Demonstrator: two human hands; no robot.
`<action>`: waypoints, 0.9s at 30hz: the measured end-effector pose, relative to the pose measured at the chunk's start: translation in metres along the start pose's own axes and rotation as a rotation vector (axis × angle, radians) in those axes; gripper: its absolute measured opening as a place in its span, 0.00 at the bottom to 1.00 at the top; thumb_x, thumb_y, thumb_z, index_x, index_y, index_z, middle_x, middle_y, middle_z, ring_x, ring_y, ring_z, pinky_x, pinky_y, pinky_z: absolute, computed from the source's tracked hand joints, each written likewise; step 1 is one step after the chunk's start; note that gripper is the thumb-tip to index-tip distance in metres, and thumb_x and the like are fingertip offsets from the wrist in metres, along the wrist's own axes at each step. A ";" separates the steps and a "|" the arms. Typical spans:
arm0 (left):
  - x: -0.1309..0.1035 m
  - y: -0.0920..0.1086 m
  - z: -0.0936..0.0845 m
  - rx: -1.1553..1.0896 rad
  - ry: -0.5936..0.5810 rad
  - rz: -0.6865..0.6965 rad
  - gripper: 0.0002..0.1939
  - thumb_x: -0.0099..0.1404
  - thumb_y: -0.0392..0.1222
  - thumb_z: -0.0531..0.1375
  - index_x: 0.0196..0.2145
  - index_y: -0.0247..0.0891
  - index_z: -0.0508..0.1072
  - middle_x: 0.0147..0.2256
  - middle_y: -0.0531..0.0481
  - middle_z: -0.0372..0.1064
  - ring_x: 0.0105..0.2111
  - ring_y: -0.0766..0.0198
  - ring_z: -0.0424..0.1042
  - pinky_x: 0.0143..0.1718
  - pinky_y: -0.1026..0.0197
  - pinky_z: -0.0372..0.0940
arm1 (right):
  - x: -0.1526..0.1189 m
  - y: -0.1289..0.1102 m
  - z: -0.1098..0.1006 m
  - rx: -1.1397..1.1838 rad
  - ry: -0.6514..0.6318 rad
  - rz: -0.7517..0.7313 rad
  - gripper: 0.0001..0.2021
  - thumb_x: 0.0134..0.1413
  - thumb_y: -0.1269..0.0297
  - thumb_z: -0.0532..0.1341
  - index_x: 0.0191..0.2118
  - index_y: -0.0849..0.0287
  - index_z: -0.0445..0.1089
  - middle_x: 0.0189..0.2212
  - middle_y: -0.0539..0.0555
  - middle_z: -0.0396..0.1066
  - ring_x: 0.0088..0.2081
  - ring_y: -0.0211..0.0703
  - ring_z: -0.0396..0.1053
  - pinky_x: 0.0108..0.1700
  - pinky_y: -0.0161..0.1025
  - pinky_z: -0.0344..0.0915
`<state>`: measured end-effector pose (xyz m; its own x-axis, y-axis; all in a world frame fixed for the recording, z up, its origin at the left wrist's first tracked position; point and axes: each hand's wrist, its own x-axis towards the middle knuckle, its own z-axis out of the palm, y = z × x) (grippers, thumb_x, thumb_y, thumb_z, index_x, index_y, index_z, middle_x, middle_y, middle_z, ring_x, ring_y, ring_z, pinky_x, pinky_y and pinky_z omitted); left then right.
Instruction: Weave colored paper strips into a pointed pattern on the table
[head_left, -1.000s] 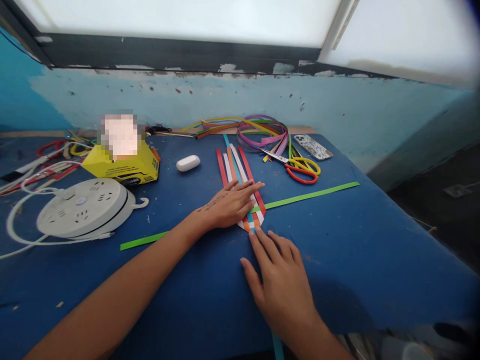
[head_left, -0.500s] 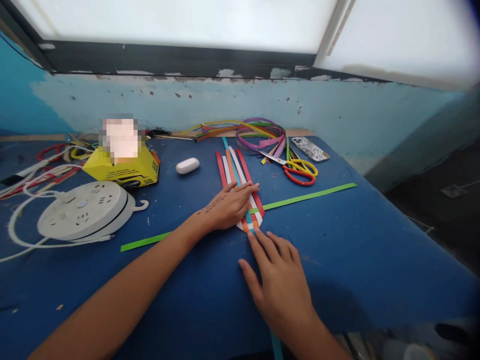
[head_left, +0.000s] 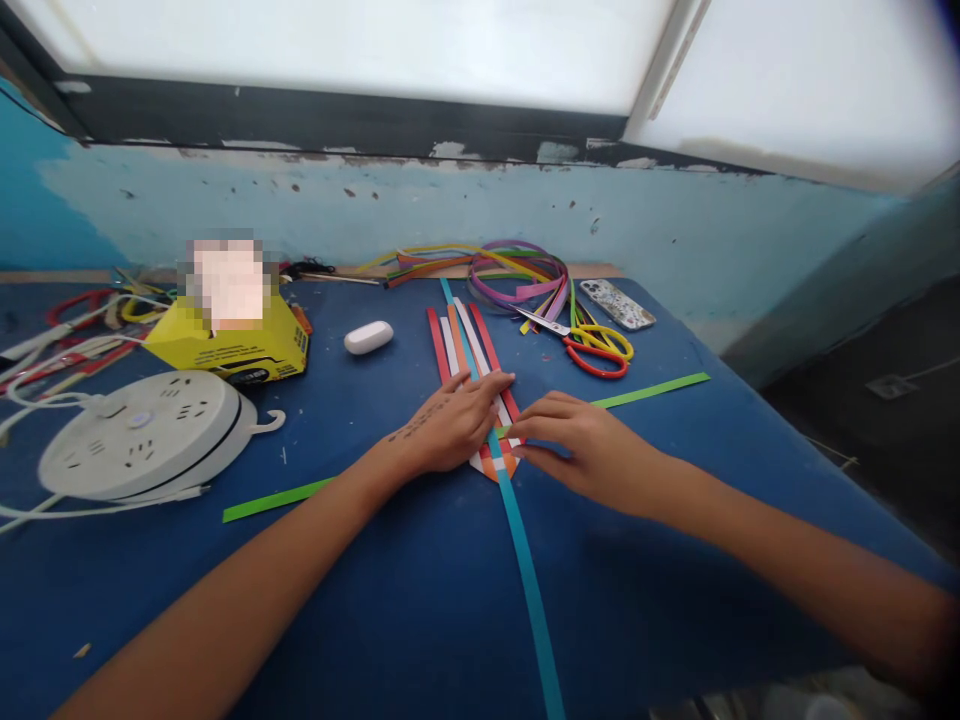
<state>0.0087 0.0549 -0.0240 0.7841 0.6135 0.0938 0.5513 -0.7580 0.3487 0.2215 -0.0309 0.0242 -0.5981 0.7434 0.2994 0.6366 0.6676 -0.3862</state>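
My left hand (head_left: 457,422) lies flat over a woven band of paper strips, its fingers stretched out and pressing on it. Red strips (head_left: 484,335) edge the band, with white, orange and blue ones between. A long blue strip (head_left: 529,580) runs from its near end down toward me. Crosswise through the weave goes a green strip (head_left: 652,391); its left end (head_left: 270,500) shows beyond my left forearm. At the weave's right edge, my right hand (head_left: 585,445) pinches with thumb and index finger where the green strip comes out. Part of the weave is hidden under my hands.
Scissors (head_left: 600,350) with red and yellow handles lie at the right, near a phone (head_left: 616,303) and coiled coloured strips (head_left: 517,275). On the left are a white earphone case (head_left: 368,338), a yellow box (head_left: 232,345) and a round white power strip (head_left: 142,430) with cables.
My right hand has lifted from the near end of the weave and moved up to its right edge, fingers now pinched. The long blue strip is uncovered. My left hand stays put.
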 end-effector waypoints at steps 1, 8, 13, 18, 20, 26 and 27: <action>0.000 -0.001 0.001 0.002 0.005 0.004 0.26 0.77 0.42 0.40 0.70 0.42 0.51 0.70 0.46 0.56 0.69 0.60 0.56 0.72 0.47 0.41 | 0.005 0.008 0.004 0.004 -0.037 -0.053 0.09 0.67 0.68 0.61 0.46 0.55 0.79 0.43 0.54 0.79 0.47 0.45 0.75 0.53 0.45 0.71; -0.004 -0.002 0.002 0.018 0.013 0.036 0.26 0.77 0.36 0.40 0.71 0.40 0.49 0.70 0.46 0.55 0.71 0.64 0.52 0.73 0.51 0.39 | -0.005 0.025 0.042 0.079 0.069 -0.105 0.10 0.69 0.64 0.60 0.47 0.56 0.79 0.45 0.57 0.78 0.47 0.44 0.73 0.51 0.45 0.73; -0.003 0.002 -0.001 -0.010 0.021 -0.008 0.27 0.77 0.36 0.41 0.71 0.43 0.49 0.70 0.48 0.56 0.71 0.64 0.52 0.73 0.51 0.41 | -0.016 0.017 0.037 -0.033 0.036 -0.152 0.12 0.69 0.62 0.60 0.50 0.58 0.77 0.47 0.58 0.77 0.53 0.48 0.73 0.56 0.47 0.72; -0.001 0.001 -0.002 -0.001 0.002 0.005 0.27 0.77 0.36 0.42 0.71 0.44 0.49 0.70 0.49 0.55 0.72 0.62 0.50 0.73 0.50 0.40 | -0.024 0.010 0.035 -0.145 0.064 -0.184 0.16 0.68 0.58 0.61 0.54 0.62 0.75 0.48 0.60 0.77 0.53 0.52 0.74 0.54 0.47 0.73; -0.001 0.001 -0.001 0.004 -0.001 0.001 0.27 0.77 0.37 0.42 0.71 0.44 0.49 0.70 0.49 0.55 0.72 0.63 0.49 0.73 0.50 0.40 | -0.026 0.009 0.035 -0.182 0.077 -0.193 0.17 0.69 0.57 0.60 0.53 0.62 0.76 0.46 0.59 0.79 0.48 0.51 0.75 0.49 0.46 0.74; 0.000 0.001 -0.002 0.015 -0.004 -0.007 0.26 0.78 0.38 0.42 0.70 0.43 0.50 0.71 0.50 0.55 0.72 0.63 0.49 0.73 0.50 0.40 | -0.028 0.005 0.034 -0.224 0.072 -0.195 0.18 0.71 0.55 0.57 0.53 0.61 0.77 0.47 0.57 0.80 0.37 0.45 0.74 0.38 0.45 0.69; 0.001 0.001 -0.003 0.011 -0.004 -0.014 0.25 0.78 0.39 0.42 0.70 0.43 0.51 0.70 0.50 0.55 0.72 0.63 0.49 0.73 0.50 0.40 | -0.028 0.004 0.034 -0.235 0.081 -0.192 0.18 0.71 0.54 0.57 0.52 0.61 0.77 0.47 0.57 0.80 0.36 0.45 0.74 0.37 0.45 0.68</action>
<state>0.0092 0.0550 -0.0208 0.7773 0.6233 0.0856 0.5653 -0.7516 0.3399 0.2247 -0.0501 -0.0154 -0.6832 0.5977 0.4194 0.6170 0.7798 -0.1063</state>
